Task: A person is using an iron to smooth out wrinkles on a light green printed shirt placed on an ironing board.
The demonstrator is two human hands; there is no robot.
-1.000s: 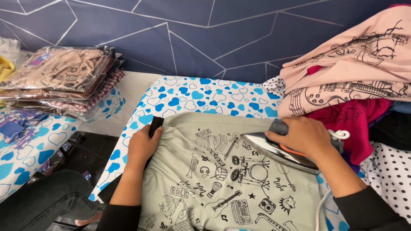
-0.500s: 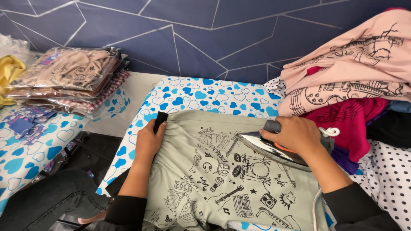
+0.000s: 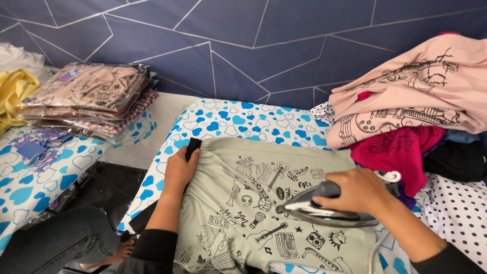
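A pale green T-shirt (image 3: 238, 167) printed with black music doodles lies spread on a board covered in blue-heart cloth (image 3: 238, 119). My left hand (image 3: 180, 170) presses flat on the shirt's left edge, beside its black sleeve trim (image 3: 192, 147). A clothes iron (image 3: 314, 208) rests on the shirt's print, and my right hand (image 3: 357, 190) grips its handle. The iron's cord (image 3: 378, 248) trails down toward me.
A heap of T-shirts, pink (image 3: 406, 96) over magenta (image 3: 401, 149) and dark ones, sits at the right on polka-dot cloth (image 3: 456, 203). Bagged folded shirts (image 3: 89, 96) are stacked at the left beside a yellow garment (image 3: 15, 91). A dark gap (image 3: 106, 185) separates the two surfaces.
The iron in my right hand has slid left and toward me across the print. My left hand stays on the shirt's left edge.
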